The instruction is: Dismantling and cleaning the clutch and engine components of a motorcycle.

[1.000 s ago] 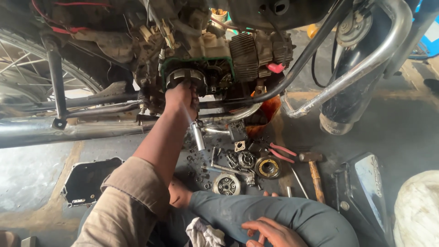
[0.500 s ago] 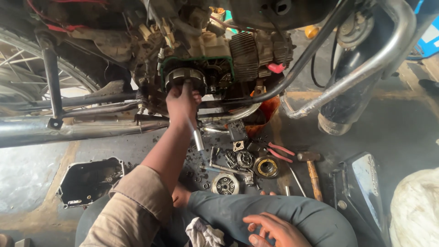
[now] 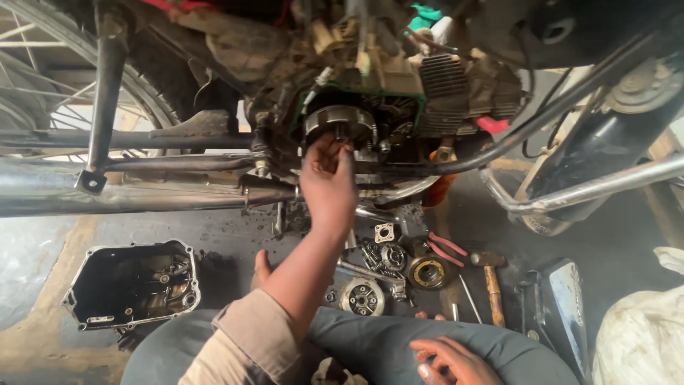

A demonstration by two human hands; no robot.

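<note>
Reaching up from the lower middle of the view, the left hand (image 3: 328, 184) is at the open side of the motorcycle engine (image 3: 399, 100); its fingers (image 3: 340, 153) are bent and pressed together at the lower edge of the round clutch drum (image 3: 340, 122), which sits in the engine case behind a green gasket line; whether they pinch a small part there or only touch the drum, I cannot tell, because the hand covers the contact. The arm has a beige rolled sleeve (image 3: 246, 346). The right hand (image 3: 449, 360) lies low in the view on the knee in grey-blue trousers (image 3: 385, 342); its fingers are loosely curled and it holds nothing.

Below the engine, the chrome exhaust pipe (image 3: 128, 192) runs from the left edge toward the middle, and a spoked wheel (image 3: 43, 85) shows behind it. On the dark floor, on the left, lies the removed engine cover (image 3: 132, 285), its hollow side up. Between the arm and the right side there are loose parts close together: a round toothed clutch plate (image 3: 362, 296) near the knee, a ring bearing with a brass-coloured centre (image 3: 427, 273), springs (image 3: 372, 255), a small square gasket plate (image 3: 385, 232), red-handled pliers (image 3: 445, 249) and a hammer with a wooden handle (image 3: 491, 285). A white cloth sack (image 3: 641, 335) is at the right lower corner.
</note>
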